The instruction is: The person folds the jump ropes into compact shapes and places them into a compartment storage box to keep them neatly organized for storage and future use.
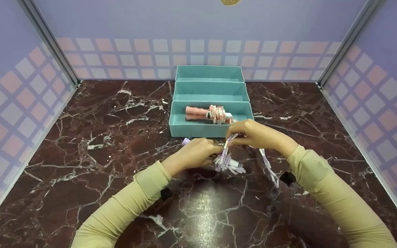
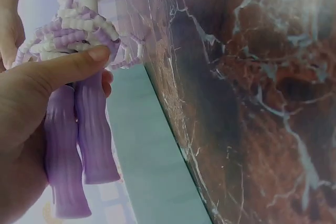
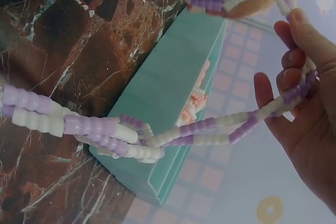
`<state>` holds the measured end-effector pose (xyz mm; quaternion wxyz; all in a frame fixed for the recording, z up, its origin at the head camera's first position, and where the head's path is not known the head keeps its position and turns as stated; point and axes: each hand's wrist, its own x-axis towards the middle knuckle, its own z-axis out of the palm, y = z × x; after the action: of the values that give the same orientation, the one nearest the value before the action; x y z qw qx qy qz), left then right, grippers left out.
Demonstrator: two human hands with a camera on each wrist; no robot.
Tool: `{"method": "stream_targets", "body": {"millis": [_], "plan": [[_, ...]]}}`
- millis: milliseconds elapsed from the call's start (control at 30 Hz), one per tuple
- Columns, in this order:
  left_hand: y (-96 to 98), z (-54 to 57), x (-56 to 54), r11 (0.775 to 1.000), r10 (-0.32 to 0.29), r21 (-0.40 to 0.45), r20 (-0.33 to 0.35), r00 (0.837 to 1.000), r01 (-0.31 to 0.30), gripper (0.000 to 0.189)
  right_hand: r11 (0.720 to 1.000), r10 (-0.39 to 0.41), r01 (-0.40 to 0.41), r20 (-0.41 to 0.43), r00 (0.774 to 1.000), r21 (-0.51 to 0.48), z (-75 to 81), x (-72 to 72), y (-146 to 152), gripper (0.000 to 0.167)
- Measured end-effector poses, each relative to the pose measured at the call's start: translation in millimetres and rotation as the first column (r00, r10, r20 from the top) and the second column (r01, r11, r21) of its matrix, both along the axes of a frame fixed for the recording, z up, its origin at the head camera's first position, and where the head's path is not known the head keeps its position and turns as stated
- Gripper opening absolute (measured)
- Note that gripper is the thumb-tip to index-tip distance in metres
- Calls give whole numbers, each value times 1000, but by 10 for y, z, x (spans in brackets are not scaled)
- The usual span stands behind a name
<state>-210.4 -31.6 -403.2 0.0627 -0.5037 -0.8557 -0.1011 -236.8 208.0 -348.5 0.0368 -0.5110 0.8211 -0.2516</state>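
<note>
A jump rope with purple and white beads (image 1: 223, 161) is partly wound around its handles in front of the bin. My left hand (image 1: 196, 153) grips its two purple handles (image 2: 65, 150) side by side, the thumb pressing on the beaded coils. With its fingers curled, my right hand (image 1: 255, 136) holds a stretch of the beaded cord (image 3: 199, 129). A doubled loose end hangs below that hand toward the tabletop. Behind, a second jump rope with pink handles (image 1: 196, 113) lies wrapped up inside the front teal bin (image 1: 202, 131).
Two more teal bins (image 1: 209, 90) stand in line behind the front one, near the tiled back wall (image 1: 122, 58). The dark red marbled tabletop (image 1: 81, 179) runs around them, with walls left, right and back.
</note>
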Motion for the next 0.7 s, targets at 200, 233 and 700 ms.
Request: {"method": "stream_targets", "body": {"millis": [200, 233, 700], "plan": [[-26, 10, 11, 997, -6, 81, 121, 993, -4, 21, 994, -62, 72, 112, 992, -82, -53, -102, 30, 15], [-31, 13, 13, 995, -6, 101, 133, 991, -8, 20, 991, -76, 90, 140, 987, -96, -64, -113, 36, 15], [-34, 70, 135, 921, 16, 385, 125, 992, -63, 40, 908, -172, 298, 386, 906, -295, -261, -130, 35, 17]]}}
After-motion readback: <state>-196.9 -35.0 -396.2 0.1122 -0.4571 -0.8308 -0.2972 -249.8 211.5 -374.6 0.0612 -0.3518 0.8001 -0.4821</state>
